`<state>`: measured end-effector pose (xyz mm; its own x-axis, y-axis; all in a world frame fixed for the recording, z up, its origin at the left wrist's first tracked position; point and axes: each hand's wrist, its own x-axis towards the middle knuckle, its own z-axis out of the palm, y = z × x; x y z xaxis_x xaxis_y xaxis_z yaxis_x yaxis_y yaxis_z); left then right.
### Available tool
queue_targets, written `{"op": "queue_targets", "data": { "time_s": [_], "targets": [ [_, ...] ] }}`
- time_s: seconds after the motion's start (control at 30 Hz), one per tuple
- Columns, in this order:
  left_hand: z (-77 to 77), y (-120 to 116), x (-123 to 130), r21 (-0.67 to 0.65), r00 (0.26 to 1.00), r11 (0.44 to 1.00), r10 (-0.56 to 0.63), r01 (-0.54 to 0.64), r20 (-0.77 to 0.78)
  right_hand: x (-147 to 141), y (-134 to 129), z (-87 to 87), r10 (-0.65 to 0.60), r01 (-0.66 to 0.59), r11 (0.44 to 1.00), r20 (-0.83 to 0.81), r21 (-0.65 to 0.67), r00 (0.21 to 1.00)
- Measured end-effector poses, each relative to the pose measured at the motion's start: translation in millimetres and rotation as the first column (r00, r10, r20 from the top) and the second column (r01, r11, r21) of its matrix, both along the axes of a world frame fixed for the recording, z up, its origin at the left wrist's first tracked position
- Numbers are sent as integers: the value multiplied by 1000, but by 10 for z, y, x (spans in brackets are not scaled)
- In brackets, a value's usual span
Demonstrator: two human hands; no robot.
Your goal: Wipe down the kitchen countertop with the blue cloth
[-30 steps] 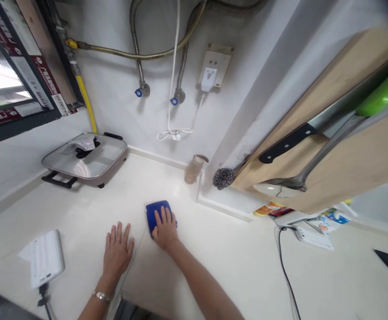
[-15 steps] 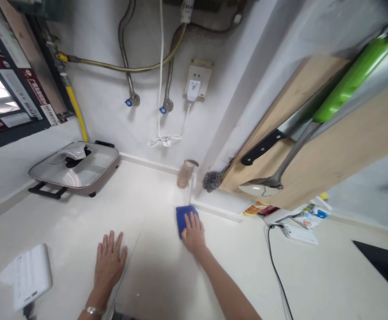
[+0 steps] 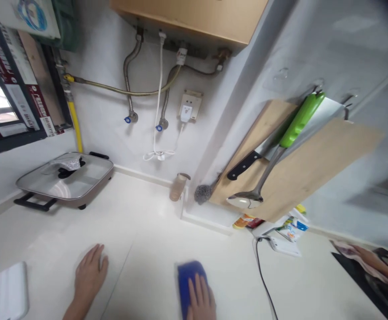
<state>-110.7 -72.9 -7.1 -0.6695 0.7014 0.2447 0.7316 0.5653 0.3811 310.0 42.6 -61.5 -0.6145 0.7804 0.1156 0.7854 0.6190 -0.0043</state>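
The right hand [image 3: 201,298] lies palm down on the blue cloth [image 3: 189,273], fingers extended and slightly apart over its top, the thumb along the near left side. The cloth lies flat on the counter [image 3: 147,253], at the bottom edge of the view, right of a thin seam [image 3: 118,278]. The left hand [image 3: 90,272] rests on the counter left of that seam, fingers loosely together and thumb held off, near a white device [image 3: 7,289] cut off by the view. To the right of the cloth, a black cord [image 3: 263,275] crosses the counter up to a white case [image 3: 284,246] beside some packets [image 3: 294,229]. A ledge [image 3: 207,225] juts out beyond the cloth, with a cup [image 3: 178,187] by its left corner, against the wall. A scrubber [image 3: 202,194], knife [image 3: 243,166], spatula [image 3: 269,171] and board [image 3: 314,173] hang above. The pan [image 3: 87,189] occupies the far left corner. At far right, another person's hand [image 3: 369,258] is on a pinkish rag [image 3: 345,249] over a black surface. Bare counter stretches between cloth and ledge, and from cloth to cord. The cloth looks smooth, deep blue and roughly rectangular, its far corners rounded; motion blur softens its outline.
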Motion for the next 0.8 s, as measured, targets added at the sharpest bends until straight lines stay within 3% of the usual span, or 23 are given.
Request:
{"op": "queue_targets", "data": {
  "time_s": [0.07, 0.13, 0.23, 0.3, 0.47, 0.63, 0.8],
  "targets": [
    [2, 28, -110, 6, 999, 999, 48, -48, -8, -85, -37, -39, 39, -39, 999, 3, -21, 999],
    [-14, 56, -154, 6, 993, 994, 110, -109, -34, -268, -27, 33, 116, -115, 991, 8, -61, 993],
    [-46, 90, -105, 21, 985, 989, 147, -146, -88, -677, 55, 303, 238, -237, 963, -10, -130, 971],
    [-55, 102, -45, 45, 980, 989, 144, -139, -134, -998, 171, 506, 250, -253, 956, -37, -150, 968],
    [-38, 102, 14, 57, 974, 992, 123, -115, -188, -1806, 737, 775, 132, -138, 978, -54, -156, 990],
    [-19, 94, -9, 27, 967, 993, 115, -111, -226, -2515, 1373, 766, 43, -46, 990, -28, -136, 999],
    [-41, 85, -19, -8, 958, 993, 112, -118, -263, -3132, 1809, 753, -37, 41, 994, 42, -105, 998]
  ]
}}
